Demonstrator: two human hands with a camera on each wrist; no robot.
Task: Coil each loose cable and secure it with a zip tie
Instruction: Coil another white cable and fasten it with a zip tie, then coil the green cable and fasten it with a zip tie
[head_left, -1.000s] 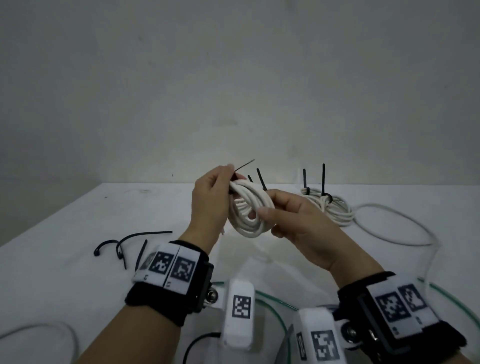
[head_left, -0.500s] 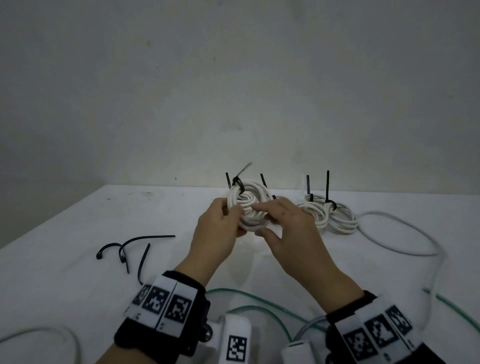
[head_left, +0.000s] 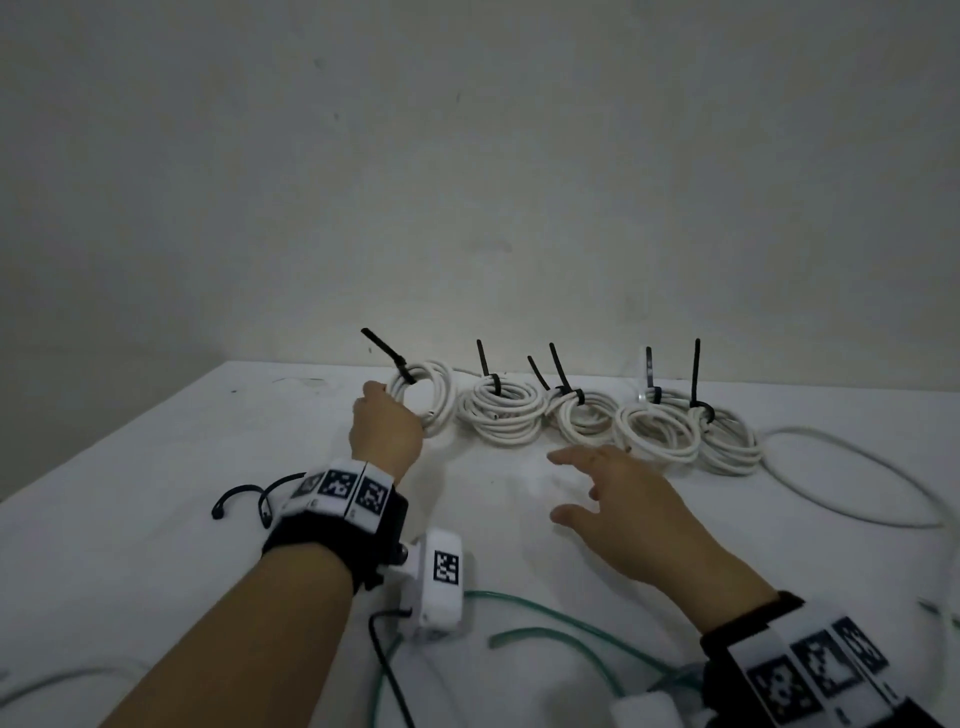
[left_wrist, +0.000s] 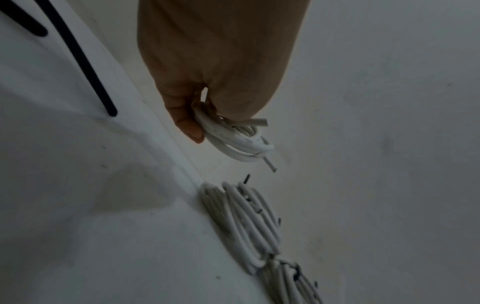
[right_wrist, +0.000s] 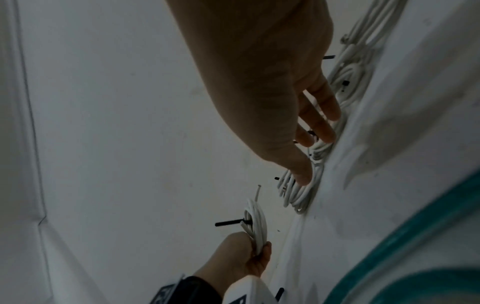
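Observation:
My left hand grips a white coiled cable at its near-left rim and holds it upright at the left end of a row of tied coils. A black zip tie binds this coil, its tail sticking up to the left. In the left wrist view the thumb and fingers clamp the coil. My right hand is open with its fingers spread, holds nothing, and hovers just before the row. The right wrist view shows its fingers over the tied coils.
Several tied white coils with upright black tie tails line the back of the white table by the wall. A loose white cable loops at the right. Spare black zip ties lie at the left. Green tubing runs along the near edge.
Both hands held the coil in front of me. The left hand has since carried it back to the left end of the row, and the right hand has let go and opened.

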